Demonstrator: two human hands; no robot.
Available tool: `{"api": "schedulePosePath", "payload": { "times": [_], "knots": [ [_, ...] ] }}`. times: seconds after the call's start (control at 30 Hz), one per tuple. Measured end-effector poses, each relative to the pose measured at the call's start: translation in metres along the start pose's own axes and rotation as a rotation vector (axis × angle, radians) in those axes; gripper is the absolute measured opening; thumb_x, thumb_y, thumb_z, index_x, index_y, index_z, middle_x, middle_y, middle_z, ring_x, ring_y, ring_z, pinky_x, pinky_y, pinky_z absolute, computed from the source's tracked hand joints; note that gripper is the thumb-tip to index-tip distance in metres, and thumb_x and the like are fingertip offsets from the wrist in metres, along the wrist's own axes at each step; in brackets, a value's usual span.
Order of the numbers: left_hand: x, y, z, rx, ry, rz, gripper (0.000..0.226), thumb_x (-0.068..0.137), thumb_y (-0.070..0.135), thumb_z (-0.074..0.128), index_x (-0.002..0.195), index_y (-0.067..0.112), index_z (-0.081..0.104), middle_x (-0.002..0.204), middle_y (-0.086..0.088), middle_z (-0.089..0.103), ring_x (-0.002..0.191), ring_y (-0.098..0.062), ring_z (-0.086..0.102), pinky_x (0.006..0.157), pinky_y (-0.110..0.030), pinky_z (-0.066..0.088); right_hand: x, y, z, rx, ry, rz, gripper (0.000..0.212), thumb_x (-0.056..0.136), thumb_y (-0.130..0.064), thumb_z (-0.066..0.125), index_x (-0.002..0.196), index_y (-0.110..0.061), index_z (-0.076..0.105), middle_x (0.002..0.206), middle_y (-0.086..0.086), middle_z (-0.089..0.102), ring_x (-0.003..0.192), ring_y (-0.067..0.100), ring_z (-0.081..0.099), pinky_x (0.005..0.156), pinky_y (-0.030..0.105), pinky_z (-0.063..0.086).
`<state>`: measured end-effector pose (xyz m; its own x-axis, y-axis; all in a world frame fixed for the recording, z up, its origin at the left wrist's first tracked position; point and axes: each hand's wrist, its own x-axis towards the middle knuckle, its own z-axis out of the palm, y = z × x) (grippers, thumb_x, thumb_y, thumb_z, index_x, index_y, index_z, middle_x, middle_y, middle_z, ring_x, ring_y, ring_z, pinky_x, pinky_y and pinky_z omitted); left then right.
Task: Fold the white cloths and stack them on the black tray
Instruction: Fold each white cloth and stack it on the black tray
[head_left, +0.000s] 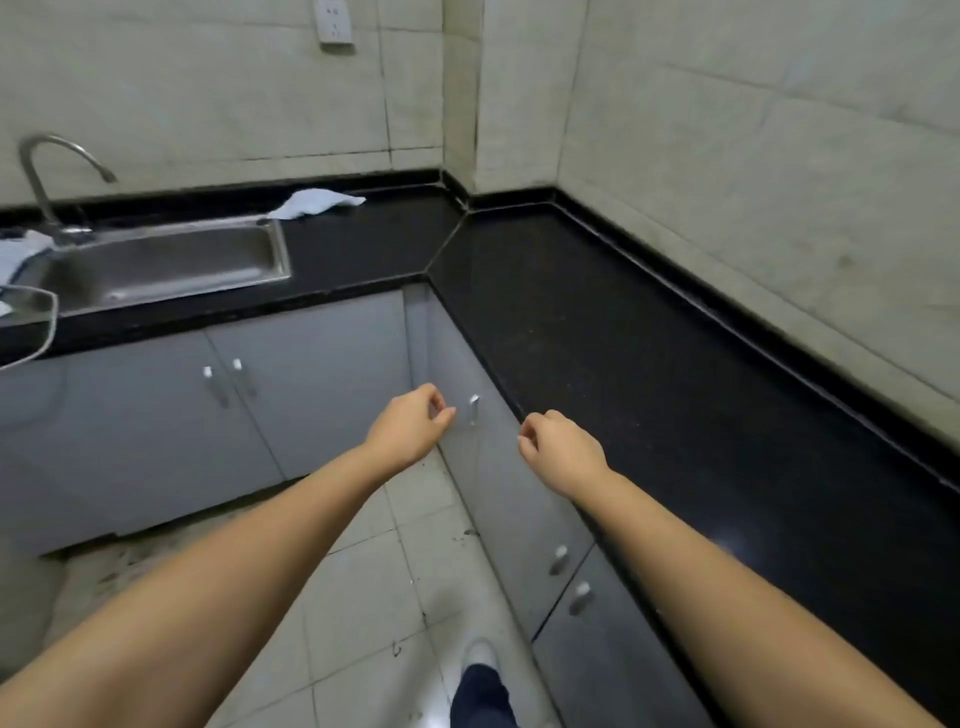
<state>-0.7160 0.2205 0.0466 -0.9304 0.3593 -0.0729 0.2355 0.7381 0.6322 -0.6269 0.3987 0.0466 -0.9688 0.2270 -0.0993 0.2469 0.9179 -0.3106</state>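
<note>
the person stands in the corner of a kitchen and holds both arms out forward. the left hand (410, 428) is in the air before the grey cabinet doors (311, 374), with the fingers loosely curled and the thumb near the forefinger; it holds nothing. the right hand (558, 449) is just beside the near edge of the black counter (597, 338), its fingers also loosely curled and holding nothing. the two hands are near each other but apart.

one white cloth (317, 201) lies crumpled on the far part of the counter, close to the wall, to the right of the steel sink (166, 265). another white cloth (18, 254) shows at the far left edge, beside the tap (49, 176). at the left, near the sink, is a dark thing with a pale rim (31, 322); i cannot tell if it is the tray. a wall socket (335, 23) is high on the tiles.
</note>
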Motion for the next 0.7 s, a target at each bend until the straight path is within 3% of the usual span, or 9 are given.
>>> {"api": "schedulePosePath", "payload": {
  "times": [0.4, 0.7],
  "knots": [
    [0.187, -0.053, -0.044, 0.044, 0.038, -0.196, 0.017, 0.094, 0.032, 0.05, 0.096, 0.017, 0.055, 0.082, 0.001, 0.057, 0.087, -0.024, 0.058, 0.079, -0.035, 0.049, 0.247, -0.031, 0.007, -0.003, -0.112, -0.196, 0.03, 0.099, -0.033, 0.041, 0.109, -0.011, 0.058, 0.111, 0.009, 0.056, 0.097, 0.028, 0.058, 0.075, 0.034, 0.045],
    [0.307, -0.112, -0.075, 0.002, 0.103, -0.349, 0.008, 0.092, 0.024, 0.051, 0.09, 0.017, 0.053, 0.072, 0.002, 0.055, 0.079, -0.021, 0.055, 0.074, -0.032, 0.045, 0.399, -0.081, 0.013, -0.012, -0.198, -0.329, 0.027, 0.099, -0.029, 0.042, 0.113, -0.012, 0.058, 0.116, 0.009, 0.055, 0.1, 0.027, 0.058, 0.076, 0.032, 0.043]
  ]
}}
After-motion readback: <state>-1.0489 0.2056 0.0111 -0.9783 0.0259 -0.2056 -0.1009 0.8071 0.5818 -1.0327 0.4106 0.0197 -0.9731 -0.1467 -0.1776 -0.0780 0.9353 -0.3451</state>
